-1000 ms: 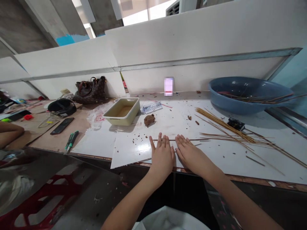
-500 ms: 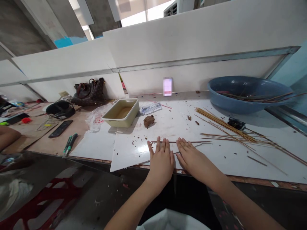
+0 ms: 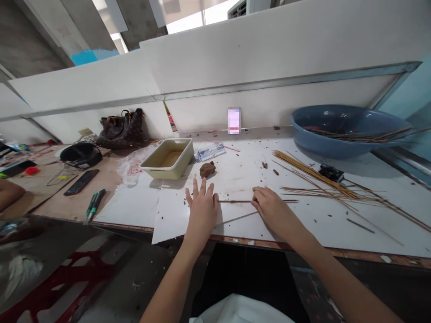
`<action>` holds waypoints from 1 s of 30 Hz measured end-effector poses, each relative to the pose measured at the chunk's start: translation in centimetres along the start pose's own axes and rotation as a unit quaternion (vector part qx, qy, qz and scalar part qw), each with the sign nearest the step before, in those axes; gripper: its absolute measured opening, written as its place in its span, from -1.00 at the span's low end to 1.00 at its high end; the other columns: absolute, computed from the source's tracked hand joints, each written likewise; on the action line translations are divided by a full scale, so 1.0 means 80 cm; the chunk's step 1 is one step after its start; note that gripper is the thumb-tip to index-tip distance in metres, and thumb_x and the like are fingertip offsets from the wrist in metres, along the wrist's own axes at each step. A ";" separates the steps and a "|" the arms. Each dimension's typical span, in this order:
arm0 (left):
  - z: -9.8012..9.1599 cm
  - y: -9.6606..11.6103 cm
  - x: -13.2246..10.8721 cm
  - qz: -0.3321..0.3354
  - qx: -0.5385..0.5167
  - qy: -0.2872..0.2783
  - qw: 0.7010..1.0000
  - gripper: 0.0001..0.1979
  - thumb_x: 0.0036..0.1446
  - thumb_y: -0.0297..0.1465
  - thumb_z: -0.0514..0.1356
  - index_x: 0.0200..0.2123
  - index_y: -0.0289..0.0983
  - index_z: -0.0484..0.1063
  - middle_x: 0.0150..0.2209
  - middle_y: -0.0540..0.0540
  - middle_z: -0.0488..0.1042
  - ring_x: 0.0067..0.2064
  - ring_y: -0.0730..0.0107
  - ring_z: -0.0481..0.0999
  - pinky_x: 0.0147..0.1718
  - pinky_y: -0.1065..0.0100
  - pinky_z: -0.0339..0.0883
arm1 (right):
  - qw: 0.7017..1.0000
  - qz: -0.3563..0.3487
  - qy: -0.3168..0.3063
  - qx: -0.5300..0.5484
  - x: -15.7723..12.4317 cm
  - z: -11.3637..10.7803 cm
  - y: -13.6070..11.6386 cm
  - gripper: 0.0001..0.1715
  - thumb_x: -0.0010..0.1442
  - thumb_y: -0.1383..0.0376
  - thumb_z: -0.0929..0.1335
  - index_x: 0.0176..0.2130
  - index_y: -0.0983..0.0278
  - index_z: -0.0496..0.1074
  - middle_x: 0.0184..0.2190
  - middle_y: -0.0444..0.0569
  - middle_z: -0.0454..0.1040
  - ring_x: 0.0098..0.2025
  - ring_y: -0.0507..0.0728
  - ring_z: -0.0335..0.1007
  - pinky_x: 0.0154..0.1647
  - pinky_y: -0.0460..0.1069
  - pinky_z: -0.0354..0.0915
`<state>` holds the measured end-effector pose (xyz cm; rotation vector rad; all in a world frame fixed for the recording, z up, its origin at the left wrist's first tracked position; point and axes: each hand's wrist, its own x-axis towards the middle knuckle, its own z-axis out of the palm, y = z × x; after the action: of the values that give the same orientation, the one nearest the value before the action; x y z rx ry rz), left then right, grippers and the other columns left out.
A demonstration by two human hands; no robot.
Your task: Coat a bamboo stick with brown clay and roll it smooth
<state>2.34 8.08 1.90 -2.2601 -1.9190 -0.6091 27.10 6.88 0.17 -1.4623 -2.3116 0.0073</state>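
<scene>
A thin reddish-brown stick (image 3: 235, 201) lies crosswise on the white board in front of me. My left hand (image 3: 202, 206) rests at its left end, palm down, fingers spread. Farther along, my right hand (image 3: 274, 208) has its fingers curled together on the stick, whose right end shows beyond the knuckles. A thin grey strip (image 3: 237, 218) runs slantwise nearer to me, partly under the right hand. Just past my left fingertips sits a lump of brown clay-like material (image 3: 207, 169). Small brown crumbs are scattered around.
Thin tan sticks (image 3: 316, 175) lie to the right by a small black object (image 3: 331, 172). Behind them is a blue basin (image 3: 350, 150) holding more sticks. A cream tub (image 3: 164, 173), green-handled tools (image 3: 95, 204), a phone (image 3: 81, 182) and a handbag (image 3: 123, 130) are to the left.
My hands have moved apart: the left slid leftward with its fingers spreading, while the right went from flat to curled on the stick. More of the stick's middle is now exposed.
</scene>
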 end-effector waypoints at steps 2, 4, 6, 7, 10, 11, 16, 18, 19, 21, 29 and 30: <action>0.001 -0.001 -0.005 0.028 -0.027 0.007 0.999 -0.62 0.50 -0.41 0.03 0.25 -0.25 0.49 0.46 -0.31 0.31 0.56 -0.32 0.06 0.40 -0.46 0.04 | 0.999 -0.001 0.010 0.031 0.002 -0.003 -0.001 -0.73 0.50 0.40 0.22 -0.19 0.21 0.46 0.03 0.17 0.59 0.13 0.31 0.53 0.21 0.22 0.45; 0.000 0.002 -0.010 0.066 -0.056 0.006 0.996 -0.67 0.50 -0.42 0.07 0.21 -0.22 0.49 0.43 -0.29 0.37 0.54 -0.27 0.12 0.39 -0.38 0.12 | 0.999 -0.008 0.020 0.039 0.002 -0.005 -0.002 -0.76 0.48 0.43 0.23 -0.19 0.21 0.42 0.07 0.20 0.56 0.16 0.35 0.50 0.17 0.24 0.45; -0.004 0.009 -0.014 0.110 -0.081 -0.004 0.991 -0.71 0.50 -0.41 0.12 0.19 -0.18 0.49 0.39 -0.24 0.43 0.51 -0.20 0.19 0.39 -0.32 0.15 | 0.999 -0.015 0.022 0.039 0.001 -0.008 -0.004 -0.77 0.45 0.48 0.23 -0.18 0.21 0.40 0.08 0.21 0.54 0.15 0.35 0.48 0.15 0.23 0.43; -0.007 0.013 -0.015 0.128 -0.090 -0.008 0.988 -0.72 0.49 -0.39 0.14 0.19 -0.16 0.48 0.37 -0.23 0.44 0.51 -0.18 0.21 0.40 -0.30 0.14 | 0.999 -0.016 0.018 0.041 -0.001 -0.010 -0.004 -0.76 0.44 0.50 0.23 -0.17 0.21 0.39 0.05 0.18 0.54 0.09 0.33 0.49 0.11 0.21 0.43; -0.015 0.020 -0.015 0.155 -0.112 0.001 0.982 -0.68 0.48 -0.37 0.18 0.25 -0.13 0.42 0.36 -0.22 0.46 0.49 -0.10 0.25 0.43 -0.26 0.11 | 0.999 -0.009 -0.007 0.052 -0.003 -0.019 -0.007 -0.73 0.41 0.55 0.23 -0.17 0.19 0.35 -0.13 0.06 0.53 -0.12 0.25 0.48 -0.09 0.12 0.42; -0.017 0.021 -0.014 0.154 -0.119 0.013 0.981 -0.67 0.48 -0.37 0.19 0.26 -0.13 0.41 0.35 -0.22 0.46 0.48 -0.08 0.27 0.42 -0.24 0.12 | 0.999 -0.008 -0.013 0.048 -0.003 -0.022 -0.008 -0.73 0.41 0.55 0.23 -0.17 0.19 0.34 -0.17 0.04 0.51 -0.15 0.24 0.47 -0.12 0.11 0.40; -0.015 0.012 -0.012 0.143 -0.142 0.036 0.979 -0.71 0.48 -0.43 0.16 0.20 -0.15 0.44 0.30 -0.23 0.49 0.45 -0.10 0.28 0.37 -0.25 0.22 | 0.998 -0.032 -0.044 -0.031 0.006 -0.034 0.014 -0.87 0.47 0.43 0.28 -0.14 0.23 0.38 -0.10 0.13 0.52 -0.05 0.31 0.45 -0.01 0.15 0.36; -0.014 0.008 -0.015 0.141 -0.157 0.024 0.977 -0.72 0.48 -0.43 0.15 0.19 -0.15 0.45 0.30 -0.23 0.49 0.45 -0.12 0.28 0.36 -0.27 0.23 | 0.995 -0.023 -0.082 -0.056 0.017 -0.040 0.039 -0.93 0.49 0.32 0.33 -0.07 0.27 0.42 -0.05 0.18 0.53 -0.01 0.34 0.48 0.00 0.15 0.36; -0.013 0.006 -0.017 0.139 -0.166 0.018 0.976 -0.72 0.48 -0.43 0.15 0.19 -0.15 0.45 0.30 -0.23 0.49 0.45 -0.12 0.28 0.35 -0.27 0.24 | 0.992 -0.001 -0.104 -0.070 0.024 -0.043 0.056 -0.86 0.50 0.27 0.34 -0.02 0.29 0.43 -0.03 0.21 0.54 0.00 0.35 0.50 -0.02 0.14 0.36; -0.014 0.005 -0.021 0.130 -0.183 0.010 0.975 -0.72 0.48 -0.43 0.15 0.19 -0.14 0.46 0.29 -0.21 0.50 0.44 -0.10 0.30 0.35 -0.24 0.27 | 0.981 0.066 -0.136 -0.121 0.041 -0.048 0.089 -0.72 0.54 0.17 0.29 0.02 0.33 0.44 -0.08 0.26 0.57 -0.03 0.37 0.55 -0.04 0.14 0.34; -0.018 0.015 -0.024 0.106 -0.231 -0.010 0.967 -0.72 0.46 -0.44 0.16 0.17 -0.14 0.50 0.23 -0.18 0.54 0.36 -0.02 0.36 0.33 -0.16 0.34 | 0.953 0.173 -0.177 -0.172 0.094 -0.041 0.152 -0.62 0.52 0.28 0.22 0.08 0.50 0.46 -0.18 0.48 0.60 -0.12 0.47 0.63 -0.17 0.13 0.30; -0.018 0.015 -0.025 0.106 -0.235 -0.013 0.966 -0.72 0.46 -0.44 0.16 0.17 -0.14 0.50 0.23 -0.18 0.54 0.37 -0.02 0.35 0.33 -0.16 0.34 | 0.956 0.165 -0.176 -0.166 0.095 -0.043 0.151 -0.66 0.50 0.33 0.22 0.05 0.49 0.48 -0.20 0.46 0.60 -0.14 0.45 0.63 -0.17 0.13 0.30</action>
<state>2.95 5.53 2.69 -2.7110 -1.6418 -1.1040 35.90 18.27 3.21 -2.1618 -2.3885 -0.0313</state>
